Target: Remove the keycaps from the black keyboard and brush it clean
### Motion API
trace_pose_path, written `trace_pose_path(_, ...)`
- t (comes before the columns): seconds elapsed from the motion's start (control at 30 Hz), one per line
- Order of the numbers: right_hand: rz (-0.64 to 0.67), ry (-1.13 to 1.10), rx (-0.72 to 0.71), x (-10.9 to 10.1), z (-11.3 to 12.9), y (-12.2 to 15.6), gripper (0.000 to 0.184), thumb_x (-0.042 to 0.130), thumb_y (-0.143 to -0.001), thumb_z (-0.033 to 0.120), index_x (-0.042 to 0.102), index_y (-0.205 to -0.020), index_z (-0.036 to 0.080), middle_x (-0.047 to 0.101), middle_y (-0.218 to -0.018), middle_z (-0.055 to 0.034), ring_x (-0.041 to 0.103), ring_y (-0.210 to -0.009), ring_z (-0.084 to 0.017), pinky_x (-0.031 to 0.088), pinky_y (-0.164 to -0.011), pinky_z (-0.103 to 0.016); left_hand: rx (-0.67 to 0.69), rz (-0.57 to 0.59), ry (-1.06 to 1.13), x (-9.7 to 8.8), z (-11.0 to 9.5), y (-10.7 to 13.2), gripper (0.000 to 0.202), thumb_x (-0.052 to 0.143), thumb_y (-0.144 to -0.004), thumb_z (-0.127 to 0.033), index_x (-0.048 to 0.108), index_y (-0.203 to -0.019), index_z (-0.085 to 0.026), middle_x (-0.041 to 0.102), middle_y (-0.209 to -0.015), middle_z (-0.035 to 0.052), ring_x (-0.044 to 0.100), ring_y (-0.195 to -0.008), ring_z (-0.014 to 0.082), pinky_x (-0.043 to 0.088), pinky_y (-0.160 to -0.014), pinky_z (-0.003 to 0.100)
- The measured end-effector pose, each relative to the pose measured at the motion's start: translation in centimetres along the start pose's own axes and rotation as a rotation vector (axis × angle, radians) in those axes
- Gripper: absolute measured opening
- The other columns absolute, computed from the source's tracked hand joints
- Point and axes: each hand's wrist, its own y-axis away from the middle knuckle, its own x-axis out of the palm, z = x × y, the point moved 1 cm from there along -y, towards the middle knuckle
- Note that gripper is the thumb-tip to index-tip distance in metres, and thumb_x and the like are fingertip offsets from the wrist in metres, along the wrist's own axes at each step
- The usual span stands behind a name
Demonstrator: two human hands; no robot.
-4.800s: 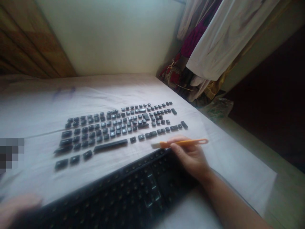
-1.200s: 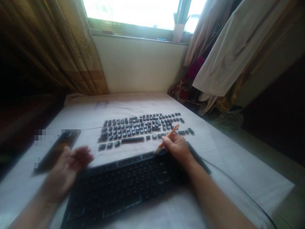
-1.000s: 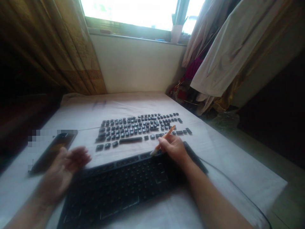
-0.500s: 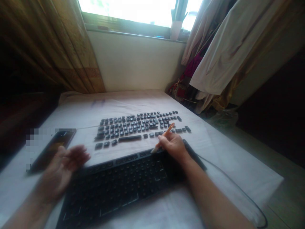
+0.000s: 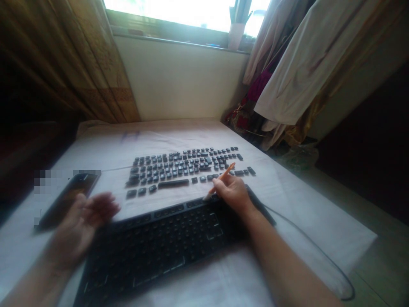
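We see the orange brush [image 5: 227,171], pinched by the right hand [image 5: 232,192], now lowered to the keyboard [image 5: 153,238], apparently sweeping; left hand [image 5: 90,214] spread, empty.

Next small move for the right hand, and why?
Probably a short stroke of the brush leftward along the top strip of the keyboard: the right hand holds the brush with its bristles at that strip, and most of the strip lies to their left.
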Motion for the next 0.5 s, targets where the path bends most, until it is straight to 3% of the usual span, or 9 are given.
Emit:
trace_pose_path(0.2, 0.024, -0.026, -0.003, -0.07, 0.27, 0.14, 0.032, 0.055, -0.081, 0.043, 0.058, -0.058, 0.022, 0.066, -0.05, -0.0014, 0.059, -0.046, -0.015, 0.048, -0.051, -0.026, -0.003, -0.015, 0.005, 0.06, -0.26, 0.26, 0.05, 0.04, -0.1, -0.048, 0.071, -0.077, -0.017, 0.073, -0.072, 0.0049, 0.07, -0.068, 0.0177, 0.061, -0.061, 0.023)
trace_pose_path(0.5, 0.022, -0.004, -0.048, -0.11, 0.13, 0.16, 0.022, 0.059, -0.077, 0.039, 0.062, -0.063, 0.022, 0.063, -0.05, -0.0001, 0.059, -0.048, -0.016, 0.046, -0.052, -0.027, 0.012, -0.008, 0.006, 0.12, -0.08, 0.21, 0.049, 0.04, -0.1, -0.048, 0.071, -0.078, -0.017, 0.074, -0.073, 0.004, 0.071, -0.069, 0.0175, 0.061, -0.061, 0.023)
